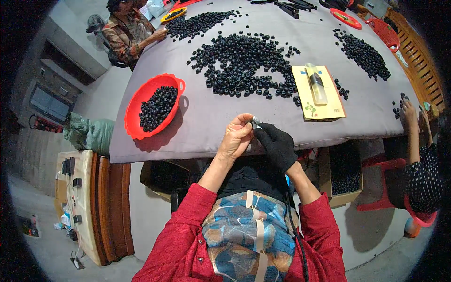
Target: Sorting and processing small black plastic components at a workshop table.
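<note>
My bare left hand (pixel 237 136) and my right hand (pixel 277 145), in a black glove, meet at the near edge of the cloth-covered table (pixel 188 134). Both are closed, thumbs and fingers pinched together. Between their fingertips is a small pale-and-dark piece, too small to name. Which hand bears it I cannot tell. Beyond them spreads a large pile of small black ring-shaped parts (pixel 244 63). To the left, a red plastic basket (pixel 133 110) contains more of these black parts (pixel 159 108).
Right of the pile, a clear tube-shaped container (pixel 317 84) rests on a yellow booklet (pixel 303 96). Co-workers sit at far left (pixel 123 35) and right (pixel 425 174), hands near other black piles. Below the table edge stands a cardboard box (pixel 324 176) of black parts.
</note>
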`<act>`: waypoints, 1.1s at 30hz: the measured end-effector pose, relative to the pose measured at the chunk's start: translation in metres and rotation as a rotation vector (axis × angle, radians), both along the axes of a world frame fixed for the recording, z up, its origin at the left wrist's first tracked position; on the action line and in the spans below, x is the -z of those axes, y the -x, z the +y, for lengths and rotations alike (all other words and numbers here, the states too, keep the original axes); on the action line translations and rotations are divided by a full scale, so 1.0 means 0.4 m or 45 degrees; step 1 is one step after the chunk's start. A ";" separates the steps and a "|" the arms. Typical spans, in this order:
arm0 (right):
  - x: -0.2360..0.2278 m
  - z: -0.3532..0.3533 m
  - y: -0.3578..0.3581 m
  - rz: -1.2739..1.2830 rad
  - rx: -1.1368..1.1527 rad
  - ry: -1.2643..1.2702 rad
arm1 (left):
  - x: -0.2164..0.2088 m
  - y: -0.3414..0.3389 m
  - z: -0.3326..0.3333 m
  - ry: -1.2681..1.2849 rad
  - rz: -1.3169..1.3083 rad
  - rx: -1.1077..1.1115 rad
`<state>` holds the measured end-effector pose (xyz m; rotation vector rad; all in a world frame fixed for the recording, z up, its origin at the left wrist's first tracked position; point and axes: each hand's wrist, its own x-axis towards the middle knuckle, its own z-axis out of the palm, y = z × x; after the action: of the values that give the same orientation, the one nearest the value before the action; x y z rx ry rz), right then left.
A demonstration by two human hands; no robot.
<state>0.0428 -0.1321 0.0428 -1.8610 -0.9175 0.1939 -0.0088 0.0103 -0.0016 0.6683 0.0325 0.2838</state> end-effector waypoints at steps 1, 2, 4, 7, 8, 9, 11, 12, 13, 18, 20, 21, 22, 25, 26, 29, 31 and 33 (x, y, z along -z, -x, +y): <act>0.001 -0.001 -0.002 0.000 0.002 0.001 | -0.003 -0.001 -0.002 0.008 -0.006 0.003; 0.005 -0.001 -0.003 -0.005 -0.003 -0.009 | -0.004 -0.002 -0.002 0.015 -0.011 0.005; 0.008 -0.002 -0.008 -0.011 -0.004 -0.019 | 0.009 -0.005 0.004 0.001 -0.013 0.012; 0.014 0.003 -0.008 -0.142 -0.044 -0.010 | 0.006 0.001 0.005 -0.005 -0.004 -0.007; 0.013 0.005 -0.007 -0.078 -0.025 0.008 | 0.002 0.001 0.003 0.007 0.001 -0.018; 0.013 0.007 -0.006 -0.014 -0.007 0.026 | 0.003 0.001 0.004 0.006 0.001 -0.017; 0.009 0.007 -0.003 0.013 -0.002 0.032 | 0.004 0.001 0.004 0.017 -0.010 -0.014; 0.007 0.005 -0.003 0.040 0.003 0.039 | 0.003 0.000 0.004 0.017 -0.010 -0.011; 0.006 0.004 -0.003 0.040 0.004 0.039 | 0.003 0.000 0.003 0.015 -0.014 -0.008; 0.007 0.001 -0.002 -0.044 -0.027 0.024 | -0.003 -0.001 -0.002 0.026 0.012 -0.028; -0.001 0.001 0.000 -0.034 -0.025 0.058 | -0.001 0.000 0.001 0.041 0.014 -0.015; -0.002 0.001 0.000 -0.025 -0.024 0.093 | 0.001 0.000 0.001 0.041 0.016 -0.015; 0.001 0.002 0.000 -0.024 -0.024 0.093 | 0.002 0.000 0.001 0.055 0.022 -0.013; 0.006 0.000 -0.001 -0.060 -0.048 0.018 | -0.001 0.000 -0.001 0.077 0.023 -0.003; 0.008 0.000 -0.002 -0.044 -0.043 0.019 | -0.002 0.000 -0.001 0.086 0.019 0.002; 0.011 0.000 -0.003 -0.048 -0.049 0.014 | -0.002 -0.001 0.001 0.074 0.013 0.019; 0.009 0.000 -0.003 -0.068 -0.062 0.007 | -0.004 -0.001 0.000 0.077 0.012 0.014; 0.003 0.002 -0.002 -0.022 -0.053 0.043 | -0.001 0.001 0.003 0.081 0.013 0.007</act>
<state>0.0437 -0.1315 0.0415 -1.8783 -0.9704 0.2203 -0.0092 0.0115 -0.0011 0.6069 0.0490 0.2733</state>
